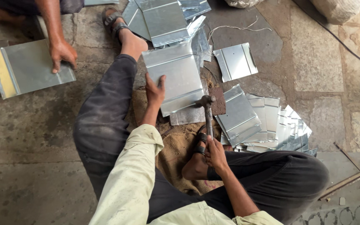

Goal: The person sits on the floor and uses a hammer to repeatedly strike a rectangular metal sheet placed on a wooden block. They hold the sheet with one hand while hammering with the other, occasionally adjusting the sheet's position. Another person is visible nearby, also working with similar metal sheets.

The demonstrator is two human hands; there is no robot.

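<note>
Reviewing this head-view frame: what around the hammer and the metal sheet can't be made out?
- Head view: the hammer head covers its contact spot on the metal sheet.
- The right hand wraps the handle's end, hiding it.
- What lies under the sheet is mostly covered; only a brown edge shows.
- The co-worker's hand presses another sheet; the top edge cuts off the body.
- The left hand palm faces down, unseen.

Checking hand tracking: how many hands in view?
3. Left hand steadies the metal sheet; right hand grips the hammer; another person's hand presses a sheet top left.
</note>
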